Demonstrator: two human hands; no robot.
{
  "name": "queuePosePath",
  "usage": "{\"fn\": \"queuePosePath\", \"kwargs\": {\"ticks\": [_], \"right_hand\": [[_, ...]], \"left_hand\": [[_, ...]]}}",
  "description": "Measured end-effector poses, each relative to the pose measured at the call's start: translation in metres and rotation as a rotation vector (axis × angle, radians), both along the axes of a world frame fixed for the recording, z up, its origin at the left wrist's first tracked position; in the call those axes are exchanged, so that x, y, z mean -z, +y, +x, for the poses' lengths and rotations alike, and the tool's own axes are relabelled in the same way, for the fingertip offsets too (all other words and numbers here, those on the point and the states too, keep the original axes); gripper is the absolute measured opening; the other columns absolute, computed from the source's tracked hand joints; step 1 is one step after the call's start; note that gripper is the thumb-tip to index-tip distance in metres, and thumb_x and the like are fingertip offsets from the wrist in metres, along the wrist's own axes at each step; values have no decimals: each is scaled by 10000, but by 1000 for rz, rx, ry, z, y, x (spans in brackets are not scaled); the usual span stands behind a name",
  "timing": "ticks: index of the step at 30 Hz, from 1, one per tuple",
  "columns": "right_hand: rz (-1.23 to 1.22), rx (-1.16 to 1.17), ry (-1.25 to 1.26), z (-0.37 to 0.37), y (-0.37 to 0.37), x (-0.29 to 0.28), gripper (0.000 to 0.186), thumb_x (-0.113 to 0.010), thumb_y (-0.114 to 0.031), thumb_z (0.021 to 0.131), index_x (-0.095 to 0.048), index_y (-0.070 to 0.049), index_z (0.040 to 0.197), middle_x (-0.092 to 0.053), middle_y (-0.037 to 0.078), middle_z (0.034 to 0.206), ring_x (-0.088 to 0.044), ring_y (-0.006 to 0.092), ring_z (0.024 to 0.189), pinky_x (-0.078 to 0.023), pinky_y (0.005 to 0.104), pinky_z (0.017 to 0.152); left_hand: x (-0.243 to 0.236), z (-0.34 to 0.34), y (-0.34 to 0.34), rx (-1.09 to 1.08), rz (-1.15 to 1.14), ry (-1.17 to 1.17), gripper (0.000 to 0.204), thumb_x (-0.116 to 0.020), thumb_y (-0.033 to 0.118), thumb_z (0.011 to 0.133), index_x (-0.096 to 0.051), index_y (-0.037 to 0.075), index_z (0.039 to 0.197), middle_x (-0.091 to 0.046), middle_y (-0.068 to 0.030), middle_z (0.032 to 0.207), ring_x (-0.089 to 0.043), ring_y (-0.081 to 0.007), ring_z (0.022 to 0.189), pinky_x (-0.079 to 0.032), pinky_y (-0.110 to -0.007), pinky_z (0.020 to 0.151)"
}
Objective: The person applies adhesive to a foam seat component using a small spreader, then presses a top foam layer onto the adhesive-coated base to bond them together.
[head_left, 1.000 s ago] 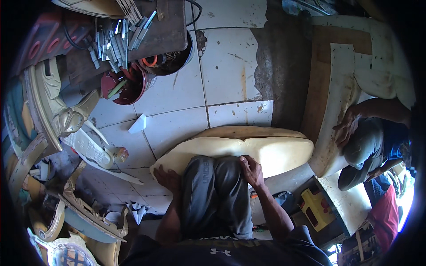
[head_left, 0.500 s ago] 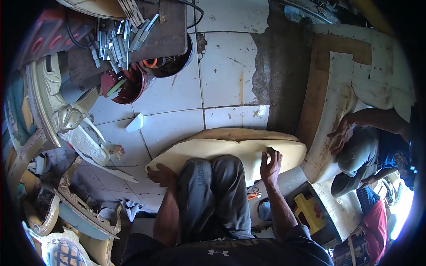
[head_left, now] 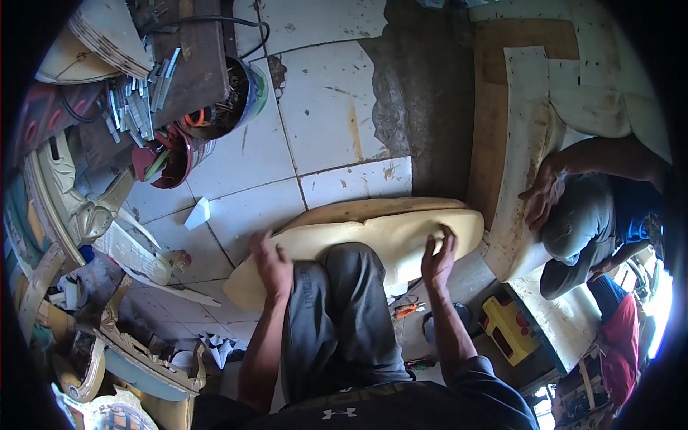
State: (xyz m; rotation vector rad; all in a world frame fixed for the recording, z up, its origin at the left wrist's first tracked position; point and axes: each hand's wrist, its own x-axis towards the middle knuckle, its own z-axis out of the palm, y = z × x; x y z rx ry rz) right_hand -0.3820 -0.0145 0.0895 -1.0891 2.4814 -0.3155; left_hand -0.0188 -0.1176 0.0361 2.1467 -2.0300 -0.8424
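Observation:
A long cream foam pad (head_left: pixel 401 240) with rounded ends leans against my knees. Along its far side shows the brown edge of a curved wooden board (head_left: pixel 365 208). My left hand (head_left: pixel 272 264) is over the pad's left part, fingers apart and slightly blurred, holding nothing. Over the right part is my right hand (head_left: pixel 439 258), its fingers loosely bent and apart, also without anything in it. Whether either hand touches the foam, I cannot tell.
At right, a person's hand (head_left: pixel 543 190) rests by a padded sofa frame (head_left: pixel 522 158). A yellow case (head_left: pixel 507 328) and orange-handled tool (head_left: pixel 407 310) lie nearer me. Carved chair frames (head_left: pixel 89 218) crowd the left, below a red bucket (head_left: pixel 175 161) and metal staple strips (head_left: pixel 136 107).
My left hand has moved from the pad's left end up and inward over its surface. My right hand stays over the right part. The whole view has shifted a little.

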Motion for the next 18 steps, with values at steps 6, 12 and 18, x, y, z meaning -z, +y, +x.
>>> {"fn": "queuePosePath", "kwargs": {"ticks": [6, 12, 18], "right_hand": [[131, -123, 277, -74, 2, 12, 493, -605, -269, 997, -515, -26, 1417, -543, 231, 1382, -491, 430, 1296, -362, 552, 1119], [448, 71, 166, -116, -11, 9, 612, -571, -452, 992, -531, 1, 1401, -499, 297, 1430, -459, 484, 1333, -369, 566, 1114], [217, -18, 58, -111, 15, -30, 430, -806, -298, 836, -624, -18, 1107, -607, 198, 1098, -557, 408, 1039, -440, 518, 953]], "left_hand": [[-29, -143, -39, 467, 127, 331, 543, -741, 201, 890, -552, 1, 1359, -550, -220, 1343, -539, -381, 1257, -440, -502, 1059], [-21, -220, -13, 611, 243, 360, 663, -793, 334, 857, -551, 7, 1381, -557, -205, 1311, -521, -387, 1221, -407, -513, 1062], [-13, -230, -11, 569, 340, 357, 607, -851, 333, 790, -602, 72, 1279, -566, -171, 1175, -522, -356, 1155, -397, -517, 999]]}}
